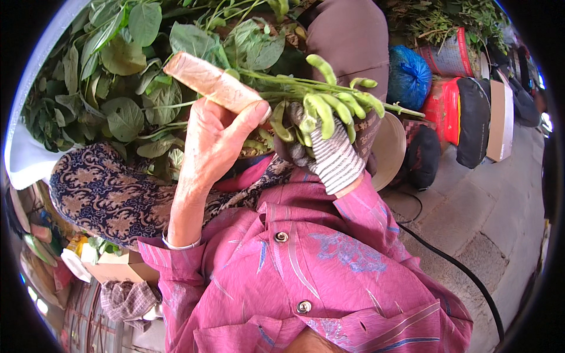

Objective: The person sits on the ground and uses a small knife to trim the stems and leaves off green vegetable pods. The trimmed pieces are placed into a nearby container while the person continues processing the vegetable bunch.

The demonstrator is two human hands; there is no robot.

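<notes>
My bare left hand grips a thick, handle-like object wrapped in brownish paper or tape. The thumb presses near its right end. What lies beneath the wrapping is hidden. In a striped knitted glove with dark fingers, my right hand holds a soybean stem. Plump green soybean pods hang over the glove and cover some of its fingers. A flatter pod dangles between the two hands. Leafy soybean plants are heaped beyond my left hand.
Brown fabric rises behind the stem. Right of my glove stands a pale bucket. Farther right are a blue plastic bag, a red-and-black bag and a cardboard box. A black cable crosses the paved floor.
</notes>
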